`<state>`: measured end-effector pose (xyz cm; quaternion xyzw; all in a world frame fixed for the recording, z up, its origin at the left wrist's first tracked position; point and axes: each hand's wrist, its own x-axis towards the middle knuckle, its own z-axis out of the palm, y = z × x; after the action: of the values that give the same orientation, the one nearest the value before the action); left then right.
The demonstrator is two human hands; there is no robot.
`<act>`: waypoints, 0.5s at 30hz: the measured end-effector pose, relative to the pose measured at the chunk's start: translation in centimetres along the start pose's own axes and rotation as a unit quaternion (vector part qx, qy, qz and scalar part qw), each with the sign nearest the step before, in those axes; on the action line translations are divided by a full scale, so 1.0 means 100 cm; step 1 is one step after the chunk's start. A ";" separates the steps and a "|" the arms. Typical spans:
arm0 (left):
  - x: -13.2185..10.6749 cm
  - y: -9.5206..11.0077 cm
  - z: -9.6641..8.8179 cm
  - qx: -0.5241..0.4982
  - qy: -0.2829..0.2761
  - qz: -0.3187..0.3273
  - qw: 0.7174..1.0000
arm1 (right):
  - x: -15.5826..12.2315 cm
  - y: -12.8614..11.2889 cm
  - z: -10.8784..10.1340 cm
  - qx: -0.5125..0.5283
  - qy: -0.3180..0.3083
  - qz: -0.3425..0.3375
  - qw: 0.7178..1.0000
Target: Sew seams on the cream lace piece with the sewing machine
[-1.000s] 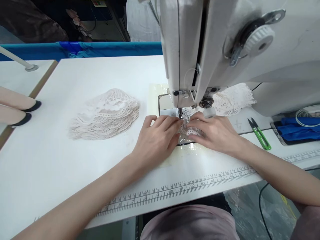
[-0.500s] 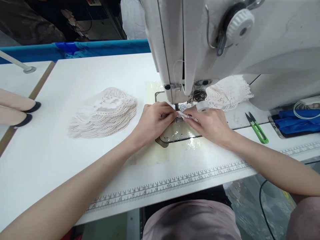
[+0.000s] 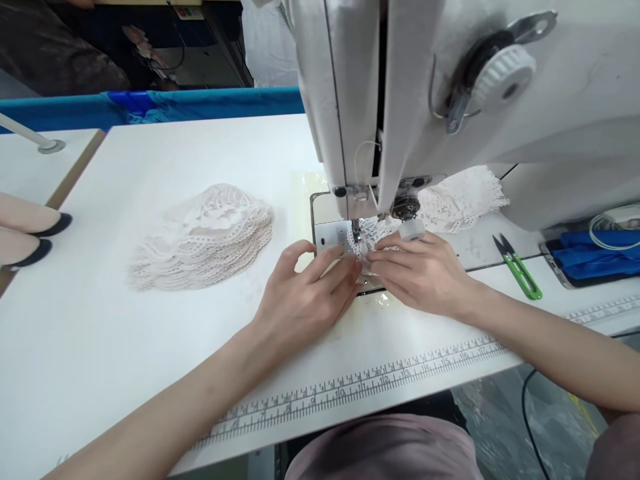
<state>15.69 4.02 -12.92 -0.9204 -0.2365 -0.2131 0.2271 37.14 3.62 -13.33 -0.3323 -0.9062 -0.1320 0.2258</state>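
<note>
A piece of white lace (image 3: 371, 230) lies under the presser foot (image 3: 356, 231) of a sewing machine (image 3: 345, 87). My left hand (image 3: 307, 287) is at the front left of the foot, its fingertips bunched on the lace's near edge and its index finger arched. From the right, my right hand (image 3: 425, 270) pinches the same edge, with its fingers bent over the lace. The two sets of fingertips almost meet in front of the needle. Part of the lace is hidden beneath my fingers.
A stack of lace pieces (image 3: 210, 240) lies on the white table (image 3: 170, 360) at left. More lace (image 3: 463, 200) rests behind the machine head. Green thread snips (image 3: 520, 270) and a tray with blue cloth (image 3: 595, 253) are at right. A printed ruler (image 3: 345, 392) follows the front edge.
Both hands have moved toward me, away from the needle, and the left hand's fingers have spread more. More of the lace and metal needle plate now shows. The view has shifted slightly.
</note>
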 end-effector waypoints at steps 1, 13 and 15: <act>0.000 0.001 -0.002 0.002 0.000 -0.002 1.000 | 0.000 0.000 0.000 0.001 0.002 -0.001 1.000; -0.001 -0.002 0.002 -0.008 -0.012 -0.021 1.000 | 0.000 0.003 0.001 -0.005 0.002 -0.003 1.000; 0.000 -0.003 0.003 -0.010 -0.013 -0.025 1.000 | 0.001 0.004 0.003 -0.011 0.011 -0.004 1.000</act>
<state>15.62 4.39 -13.09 -0.9190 -0.2603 -0.2097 0.2091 37.24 4.13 -13.50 -0.3302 -0.9034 -0.1462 0.2313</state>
